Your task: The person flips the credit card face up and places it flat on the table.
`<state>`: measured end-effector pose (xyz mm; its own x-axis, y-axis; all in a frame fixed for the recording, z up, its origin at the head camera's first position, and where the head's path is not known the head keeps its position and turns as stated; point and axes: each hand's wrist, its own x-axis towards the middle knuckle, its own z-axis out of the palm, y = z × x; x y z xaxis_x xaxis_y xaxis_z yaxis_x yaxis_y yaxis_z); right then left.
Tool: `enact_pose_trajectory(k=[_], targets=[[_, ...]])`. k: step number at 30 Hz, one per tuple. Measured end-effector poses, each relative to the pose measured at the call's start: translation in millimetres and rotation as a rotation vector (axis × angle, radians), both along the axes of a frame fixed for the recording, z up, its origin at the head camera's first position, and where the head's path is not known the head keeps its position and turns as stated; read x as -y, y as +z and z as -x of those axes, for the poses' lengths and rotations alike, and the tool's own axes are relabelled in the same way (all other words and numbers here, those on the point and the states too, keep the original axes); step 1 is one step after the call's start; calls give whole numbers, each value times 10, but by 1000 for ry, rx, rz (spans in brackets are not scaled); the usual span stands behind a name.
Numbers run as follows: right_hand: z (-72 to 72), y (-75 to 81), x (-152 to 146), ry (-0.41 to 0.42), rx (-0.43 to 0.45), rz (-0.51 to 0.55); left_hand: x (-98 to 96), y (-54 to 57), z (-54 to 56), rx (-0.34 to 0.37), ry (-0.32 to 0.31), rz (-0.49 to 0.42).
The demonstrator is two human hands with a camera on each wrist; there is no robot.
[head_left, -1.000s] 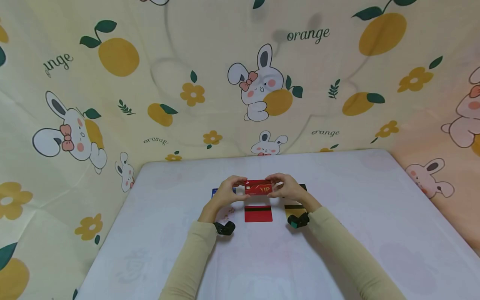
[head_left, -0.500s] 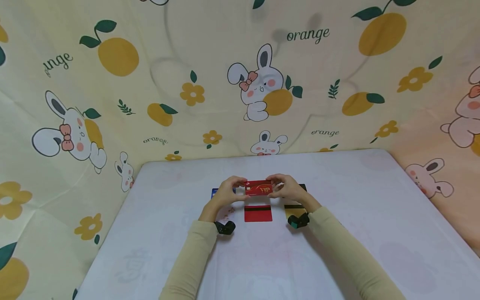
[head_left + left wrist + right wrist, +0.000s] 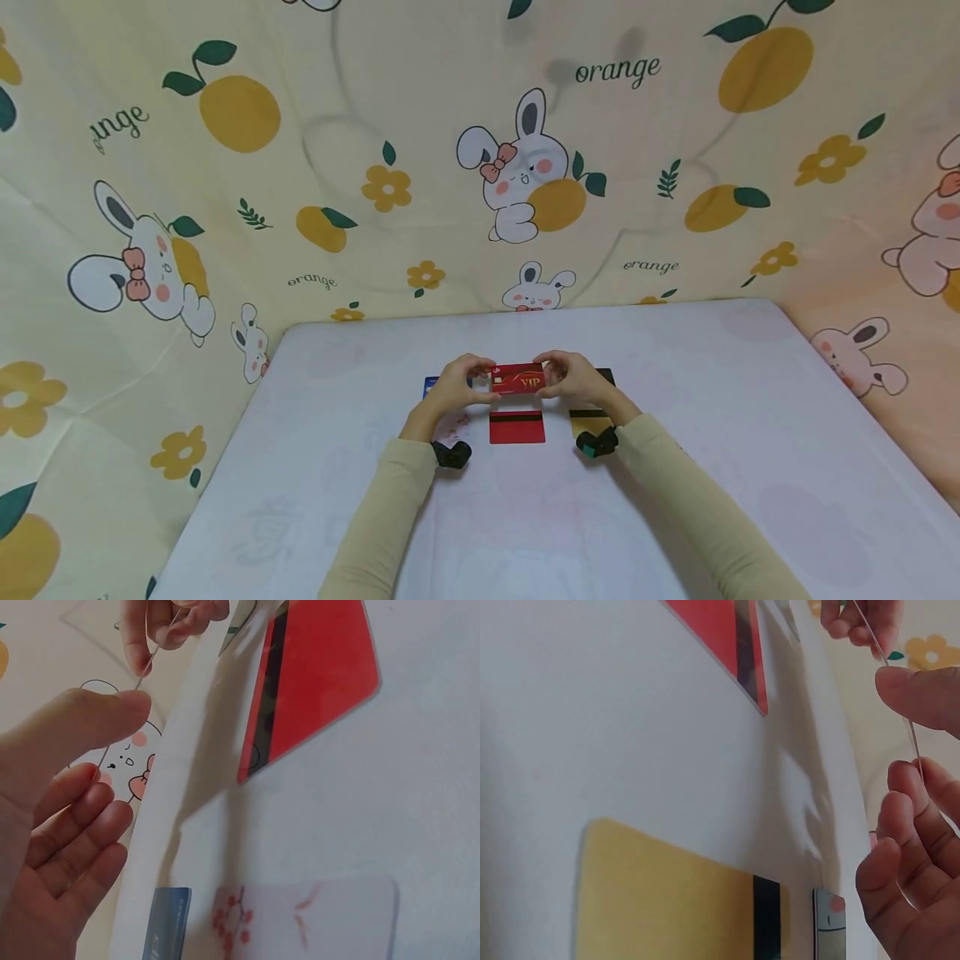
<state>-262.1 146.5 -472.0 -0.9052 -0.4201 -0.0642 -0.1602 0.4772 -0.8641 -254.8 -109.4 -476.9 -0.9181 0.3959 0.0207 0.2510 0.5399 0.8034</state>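
Observation:
A red card printed "VIP" (image 3: pixel 517 379) is held above the table, its printed face toward the head camera. My left hand (image 3: pixel 452 385) pinches its left edge between thumb and fingers. On the opposite edge, my right hand (image 3: pixel 581 381) pinches it the same way. Both wrist views show this card almost edge-on, as a thin line. Below it on the table lies a red card with a dark stripe (image 3: pixel 517 428). A white card with red blossoms (image 3: pixel 322 922) and a blue card (image 3: pixel 169 922) lie near my left hand, partly hidden in the head view.
By my right wrist lies a gold card with a black stripe (image 3: pixel 667 900). A dark card (image 3: pixel 605 375) shows behind the right hand. The white-covered table (image 3: pixel 495 525) ends at a patterned cloth backdrop (image 3: pixel 420 125). Black wrist devices (image 3: pixel 452 455) partly cover the nearer cards.
Both hands have lowered very slightly with the VIP card between them. The cards on the table have stayed where they were.

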Motion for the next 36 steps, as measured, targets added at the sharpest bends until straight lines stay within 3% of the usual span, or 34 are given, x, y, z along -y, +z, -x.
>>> enact_pose_trajectory(k=[14, 23, 36], targets=[[44, -49, -1, 12, 19, -15, -12, -13, 57, 10, 9, 59], [48, -63, 14, -20, 90, -82, -43, 18, 40, 85, 38, 114], [88, -130, 44, -33, 131, -155, -62, 50, 17, 111, 39, 190]])
